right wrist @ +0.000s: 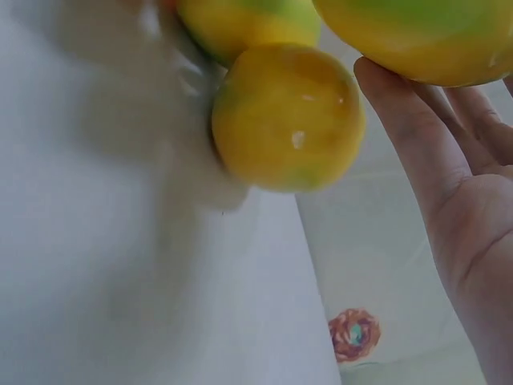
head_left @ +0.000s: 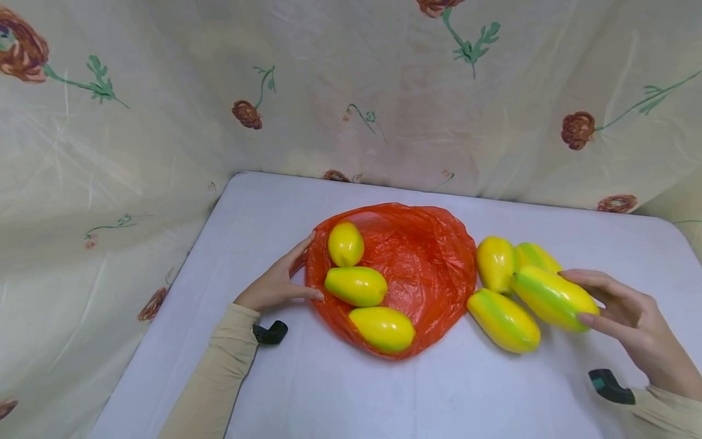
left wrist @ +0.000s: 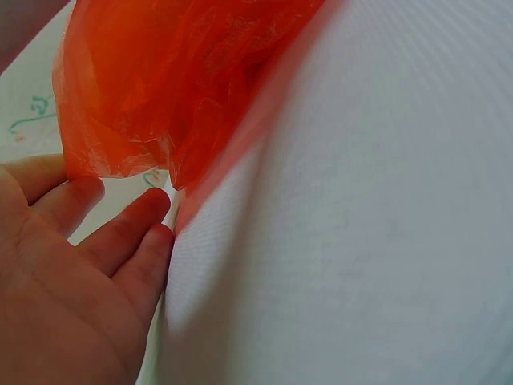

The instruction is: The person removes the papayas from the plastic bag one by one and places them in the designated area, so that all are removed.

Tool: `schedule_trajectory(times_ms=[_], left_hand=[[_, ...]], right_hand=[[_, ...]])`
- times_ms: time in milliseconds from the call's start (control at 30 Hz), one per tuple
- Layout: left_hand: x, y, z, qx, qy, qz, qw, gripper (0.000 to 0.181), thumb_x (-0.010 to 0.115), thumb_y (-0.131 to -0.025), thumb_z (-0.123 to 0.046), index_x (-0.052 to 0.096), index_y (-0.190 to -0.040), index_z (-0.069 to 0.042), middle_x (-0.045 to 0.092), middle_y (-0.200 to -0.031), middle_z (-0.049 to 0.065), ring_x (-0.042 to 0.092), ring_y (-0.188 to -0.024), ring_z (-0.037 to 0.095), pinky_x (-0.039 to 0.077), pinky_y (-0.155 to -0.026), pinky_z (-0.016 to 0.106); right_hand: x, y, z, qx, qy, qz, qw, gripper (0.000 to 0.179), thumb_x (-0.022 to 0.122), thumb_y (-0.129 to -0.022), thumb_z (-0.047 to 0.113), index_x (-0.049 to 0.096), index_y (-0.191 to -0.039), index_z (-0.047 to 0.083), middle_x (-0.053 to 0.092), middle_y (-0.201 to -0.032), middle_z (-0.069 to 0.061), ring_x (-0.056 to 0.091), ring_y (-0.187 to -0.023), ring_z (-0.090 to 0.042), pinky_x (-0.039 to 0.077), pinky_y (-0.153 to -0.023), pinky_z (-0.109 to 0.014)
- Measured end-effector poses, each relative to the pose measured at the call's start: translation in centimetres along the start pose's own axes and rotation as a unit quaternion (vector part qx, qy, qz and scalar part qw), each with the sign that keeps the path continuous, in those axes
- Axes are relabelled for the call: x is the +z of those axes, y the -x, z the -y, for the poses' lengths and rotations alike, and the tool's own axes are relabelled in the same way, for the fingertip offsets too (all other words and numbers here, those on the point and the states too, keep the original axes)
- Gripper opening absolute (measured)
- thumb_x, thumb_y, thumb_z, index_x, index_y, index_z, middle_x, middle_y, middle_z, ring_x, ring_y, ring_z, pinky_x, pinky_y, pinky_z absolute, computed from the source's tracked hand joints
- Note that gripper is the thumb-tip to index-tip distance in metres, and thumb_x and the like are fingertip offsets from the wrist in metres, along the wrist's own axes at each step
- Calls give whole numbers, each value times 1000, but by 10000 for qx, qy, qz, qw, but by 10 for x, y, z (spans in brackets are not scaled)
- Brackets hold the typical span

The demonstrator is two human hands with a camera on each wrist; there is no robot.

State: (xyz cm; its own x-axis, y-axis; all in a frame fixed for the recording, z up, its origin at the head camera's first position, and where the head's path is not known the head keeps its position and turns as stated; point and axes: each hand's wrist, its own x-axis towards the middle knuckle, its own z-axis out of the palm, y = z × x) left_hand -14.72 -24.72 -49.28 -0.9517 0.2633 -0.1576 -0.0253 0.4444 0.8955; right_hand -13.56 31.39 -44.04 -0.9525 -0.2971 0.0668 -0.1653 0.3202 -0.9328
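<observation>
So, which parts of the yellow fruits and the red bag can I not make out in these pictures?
Head view: the lower side of the partly covered fruit, hidden by the held fruit in the right grip.
Left wrist view: the bagged fruits, masked by the red bag, which the top edge crops.
Right wrist view: part of the held fruit, beyond the top edge.

Backdrop's basically a creased, slightly shiny cream drape (head_left: 329,67) running from 8 o'clock over 12 to 3, with rusty-red flowers (head_left: 577,130) on green stems, biggest around 10. White table (head_left: 340,396) toward 6, rounded far corners at 10 and 3.
</observation>
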Motion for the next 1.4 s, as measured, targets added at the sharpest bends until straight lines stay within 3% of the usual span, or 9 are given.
schedule_trajectory(times_ms=[67, 300, 633, 867, 1133, 1400], left_hand=[[0, 0, 0, 15, -8, 11, 10000, 110, 87, -68, -46, 15, -151, -49, 15, -160, -23, 16, -151, 16, 24, -119, 55], [-1, 0, -1, 66, 37, 72, 9999, 111, 87, -69, -43, 14, -152, -47, 14, -160, -22, 15, -151, 15, 21, -121, 54], [-1, 2, -6, -48, 95, 68, 9999, 109, 87, -71, -37, 15, -152, -46, 14, -160, -22, 14, -151, 15, 21, -121, 53], [-1, -1, 0, -18, 20, 45, 10000, 109, 87, -68, -45, 15, -150, -51, 15, -160, -23, 16, -151, 17, 22, -119, 57], [0, -2, 2, -23, 26, 19, 10000, 109, 87, -68, -45, 15, -150, -52, 16, -159, -25, 18, -150, 16, 24, -119, 57], [0, -2, 3, -32, 6, 26, 10000, 110, 87, -67, -47, 15, -150, -51, 15, -159, -24, 17, -151, 16, 24, -119, 56]], right_hand=[[-1, 2, -2, 21, 13, 11, 10000, 53, 57, -87, -15, 47, -138, -5, 53, -137, 0, 49, -118, -2, 47, -89, -5], [-4, 8, -10, 207, 829, -50, 9963, 53, 61, -87, -11, 48, -138, -2, 55, -133, 11, 49, -115, 3, 45, -87, -2], [-6, 14, -19, 470, 1219, 58, 9914, 51, 64, -89, -2, 50, -138, 1, 54, -132, 20, 50, -112, 5, 47, -85, -3], [-11, 16, -25, 475, 1196, 293, 9912, 51, 67, -88, -2, 51, -136, 1, 54, -128, 24, 45, -114, 10, 48, -82, -2], [-8, 15, -24, 595, 1430, 419, 9870, 51, 71, -87, 5, 53, -134, 2, 54, -126, 23, 42, -115, 13, 48, -79, -3], [1, 11, -20, 331, 1528, 366, 9870, 56, 78, -79, 1, 56, -130, 2, 56, -127, 16, 41, -118, 13, 48, -80, -3]])
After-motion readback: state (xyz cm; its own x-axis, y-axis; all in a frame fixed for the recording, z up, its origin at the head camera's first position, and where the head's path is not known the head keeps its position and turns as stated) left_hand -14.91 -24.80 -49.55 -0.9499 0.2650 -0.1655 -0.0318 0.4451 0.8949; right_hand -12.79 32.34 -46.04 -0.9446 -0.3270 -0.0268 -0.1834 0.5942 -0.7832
